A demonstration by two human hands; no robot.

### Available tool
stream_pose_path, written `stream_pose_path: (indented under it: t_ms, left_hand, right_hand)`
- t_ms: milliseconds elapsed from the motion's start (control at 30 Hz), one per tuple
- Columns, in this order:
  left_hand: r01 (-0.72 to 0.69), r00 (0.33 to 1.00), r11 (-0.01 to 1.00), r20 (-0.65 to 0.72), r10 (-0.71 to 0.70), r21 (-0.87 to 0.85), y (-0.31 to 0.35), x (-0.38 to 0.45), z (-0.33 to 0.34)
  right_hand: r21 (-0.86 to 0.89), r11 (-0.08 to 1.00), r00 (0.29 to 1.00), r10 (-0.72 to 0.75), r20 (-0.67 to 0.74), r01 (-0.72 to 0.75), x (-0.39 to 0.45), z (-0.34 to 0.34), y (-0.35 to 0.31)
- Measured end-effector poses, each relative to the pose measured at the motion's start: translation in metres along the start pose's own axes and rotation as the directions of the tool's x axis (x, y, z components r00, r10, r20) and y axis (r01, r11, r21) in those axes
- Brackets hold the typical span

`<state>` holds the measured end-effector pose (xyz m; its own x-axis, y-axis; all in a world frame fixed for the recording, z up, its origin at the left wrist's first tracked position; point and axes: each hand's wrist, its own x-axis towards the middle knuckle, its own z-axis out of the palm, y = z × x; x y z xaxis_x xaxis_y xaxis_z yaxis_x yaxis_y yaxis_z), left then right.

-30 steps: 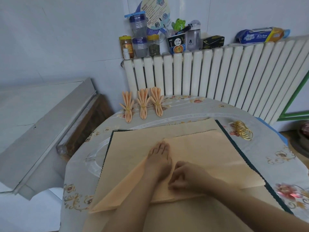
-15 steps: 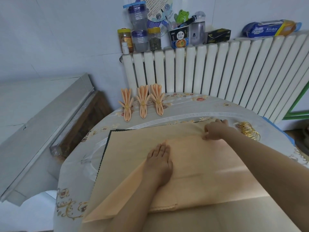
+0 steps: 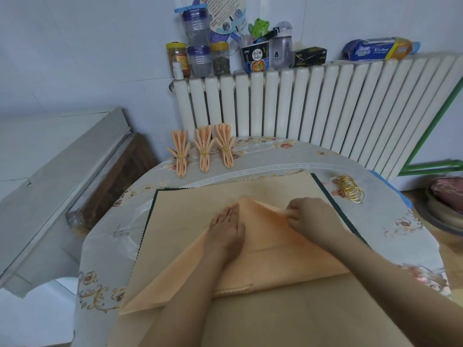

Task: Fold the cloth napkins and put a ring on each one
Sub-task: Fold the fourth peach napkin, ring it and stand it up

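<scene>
The right hand [image 3: 309,216], which half a second ago reached the far corner at one o'clock, has drawn it inward, pinching the peach cloth napkin [image 3: 280,256] at table centre; the left hand [image 3: 226,230] presses flat, fingers together. Judged: diagonal fold underway; gold rings [image 3: 350,188] wait at two o'clock.

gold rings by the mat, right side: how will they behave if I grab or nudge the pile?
The gold rings look thin and wiry, so probably light and stiff. They lie loosely overlapped, so a nudge would likely scatter them, and any tipped on edge may roll on the tablecloth. Smooth metal may slip in a pinch.
</scene>
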<state>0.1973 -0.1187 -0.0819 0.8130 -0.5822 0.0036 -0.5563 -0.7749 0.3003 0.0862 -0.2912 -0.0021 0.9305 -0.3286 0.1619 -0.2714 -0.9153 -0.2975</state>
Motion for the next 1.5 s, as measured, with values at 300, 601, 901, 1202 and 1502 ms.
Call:
stream_pose_path:
  t_ms: [300, 601, 901, 1202, 1502]
  left_hand:
    - [0.028, 0.999, 0.997, 0.038, -0.025, -0.078, 0.004, -0.003, -0.005]
    - [-0.010, 0.999, 0.999, 0.043, 0.009, 0.032, 0.002, 0.000, -0.001]
    - [-0.027, 0.999, 0.995, 0.037, 0.024, 0.101, -0.002, 0.003, 0.004]
    - [-0.029, 1.000, 0.999, 0.002, 0.029, 0.013, -0.001, 0.006, 0.005]
    - [-0.113, 0.986, 0.876, 0.059, 0.158, -0.470, -0.027, -0.070, -0.033]
  right_hand:
    - [0.160, 0.975, 0.976, -0.126, -0.177, 0.155, -0.058, 0.075, -0.034]
    - [0.092, 0.973, 0.927, -0.168, -0.335, 0.210, -0.071, 0.092, -0.042]
    - [0.023, 0.958, 0.901, -0.262, -0.345, 0.287, -0.098, 0.097, -0.055]
    - [-0.093, 0.905, 0.854, -0.422, -0.304, 0.414, -0.109, 0.098, -0.056]
    - [-0.198, 0.895, 0.834, -0.446, -0.326, 0.401, -0.100, 0.099, -0.059]
